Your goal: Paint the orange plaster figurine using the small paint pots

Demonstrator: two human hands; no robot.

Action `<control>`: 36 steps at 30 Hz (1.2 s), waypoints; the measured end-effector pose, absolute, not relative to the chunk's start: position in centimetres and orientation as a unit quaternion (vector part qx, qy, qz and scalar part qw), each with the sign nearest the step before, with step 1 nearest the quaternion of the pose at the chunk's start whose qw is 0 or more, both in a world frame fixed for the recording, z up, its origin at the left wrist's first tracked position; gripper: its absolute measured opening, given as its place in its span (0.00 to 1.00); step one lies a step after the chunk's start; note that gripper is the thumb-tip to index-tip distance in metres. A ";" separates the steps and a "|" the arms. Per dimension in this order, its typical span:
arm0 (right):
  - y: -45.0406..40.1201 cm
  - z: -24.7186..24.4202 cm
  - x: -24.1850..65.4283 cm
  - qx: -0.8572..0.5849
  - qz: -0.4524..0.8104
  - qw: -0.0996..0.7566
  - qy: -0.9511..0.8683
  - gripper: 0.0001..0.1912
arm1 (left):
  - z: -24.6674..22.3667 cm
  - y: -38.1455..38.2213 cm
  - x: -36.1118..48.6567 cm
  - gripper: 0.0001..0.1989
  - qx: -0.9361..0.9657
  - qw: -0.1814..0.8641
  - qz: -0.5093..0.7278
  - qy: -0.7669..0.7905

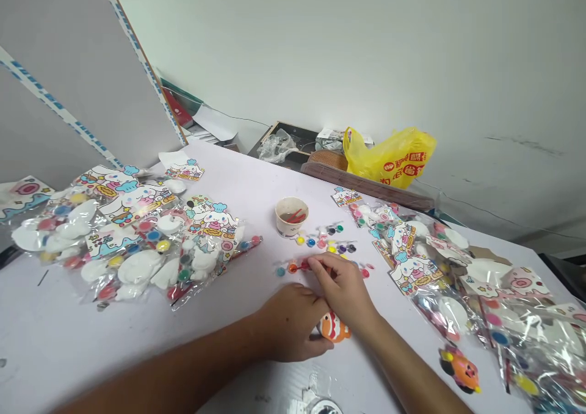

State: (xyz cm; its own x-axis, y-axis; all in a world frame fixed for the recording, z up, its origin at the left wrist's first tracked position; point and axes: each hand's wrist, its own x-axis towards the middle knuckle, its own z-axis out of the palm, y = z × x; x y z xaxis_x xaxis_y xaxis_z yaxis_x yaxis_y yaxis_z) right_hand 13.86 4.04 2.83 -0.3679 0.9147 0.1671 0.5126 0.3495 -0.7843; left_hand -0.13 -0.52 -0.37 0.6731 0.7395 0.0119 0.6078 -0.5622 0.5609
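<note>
My left hand (293, 325) is closed around a small painted figurine (334, 327), orange with white and red parts; much of it is hidden by my hands. My right hand (343, 286) reaches across just above it, fingers pinched on a thin red paintbrush (303, 265). Its tip is at an orange paint pot (292, 268) in a strip of small pots. A teal pot (280, 272) sits to the left of that one. Behind my hands stands a paper cup (292, 226) with liquid and red sticks in it. More paint pots (321, 242) lie beside the cup.
Clear packets (137, 267) of white figures and paints are piled on the left; similar packets (451, 313) cover the right. Another painted figurine (462, 368) lies at lower right. A yellow plastic bag (394, 157) sits in a brown tray (366, 185) by the wall.
</note>
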 end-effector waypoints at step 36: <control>-2.3 0.6 23.9 -0.562 0.528 0.506 -0.387 0.24 | -0.6 -0.8 -0.5 0.15 0.883 0.237 0.126 0.386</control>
